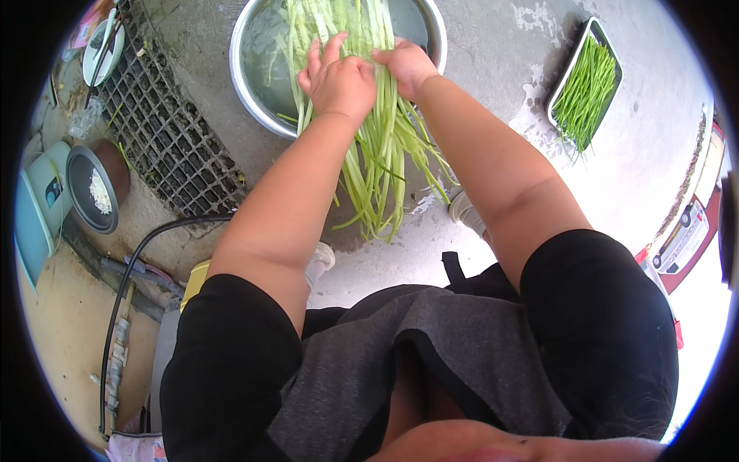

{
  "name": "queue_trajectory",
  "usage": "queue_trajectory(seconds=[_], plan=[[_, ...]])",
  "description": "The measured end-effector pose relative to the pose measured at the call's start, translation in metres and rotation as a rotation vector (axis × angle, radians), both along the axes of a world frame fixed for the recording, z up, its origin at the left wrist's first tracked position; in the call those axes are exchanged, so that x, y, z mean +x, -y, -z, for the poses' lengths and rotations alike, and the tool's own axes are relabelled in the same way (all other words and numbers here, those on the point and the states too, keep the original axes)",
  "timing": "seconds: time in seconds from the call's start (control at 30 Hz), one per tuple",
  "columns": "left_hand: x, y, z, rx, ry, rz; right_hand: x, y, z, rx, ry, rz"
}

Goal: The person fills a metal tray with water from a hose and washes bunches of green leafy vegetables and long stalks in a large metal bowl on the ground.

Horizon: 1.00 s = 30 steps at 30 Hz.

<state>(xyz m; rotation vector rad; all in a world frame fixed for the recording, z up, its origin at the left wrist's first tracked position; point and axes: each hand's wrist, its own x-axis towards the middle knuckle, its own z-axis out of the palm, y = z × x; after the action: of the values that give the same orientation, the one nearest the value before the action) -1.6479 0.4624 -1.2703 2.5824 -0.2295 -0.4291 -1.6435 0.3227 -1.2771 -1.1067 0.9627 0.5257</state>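
A large bunch of long, pale green vegetable stalks [378,190] lies across a round metal basin [238,75] of water. Their whiter ends are in the basin, and the thin green ends hang over the near rim towards my feet. My left hand [342,84] rests on top of the bunch with its fingers spread. At the bunch's right side, my right hand [411,68] grips stalks, its thumb on top and its other fingers mostly hidden. The basin's far edge is cut off by the picture's top.
A metal tray [593,138] of cut green stems stands on the concrete floor at right. A metal drain grate [173,144] runs along the left. Beyond it are a white bowl [118,55] with chopsticks, a dark pot [78,179] holding white food, and a black hose [130,277].
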Motion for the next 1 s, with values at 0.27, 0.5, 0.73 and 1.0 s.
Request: queue_trajectory(seconds=[0.27, 0.5, 0.73, 1.0], plan=[[0.003, -0.003, -0.031, 0.045, -0.132, 0.203, -0.004, -0.001, 0.0, -0.048, 0.06, -0.026], [0.004, -0.001, -0.017, 0.018, -0.175, 0.153, -0.003, -0.002, -0.013, -0.056, -0.009, -0.036], [0.008, -0.003, -0.025, 0.052, -0.251, 0.18, -0.01, -0.003, 0.007, -0.084, 0.014, -0.001], [0.013, -0.01, -0.013, -0.014, 0.024, -0.013, 0.013, -0.01, 0.0, -0.642, -0.009, -0.515]])
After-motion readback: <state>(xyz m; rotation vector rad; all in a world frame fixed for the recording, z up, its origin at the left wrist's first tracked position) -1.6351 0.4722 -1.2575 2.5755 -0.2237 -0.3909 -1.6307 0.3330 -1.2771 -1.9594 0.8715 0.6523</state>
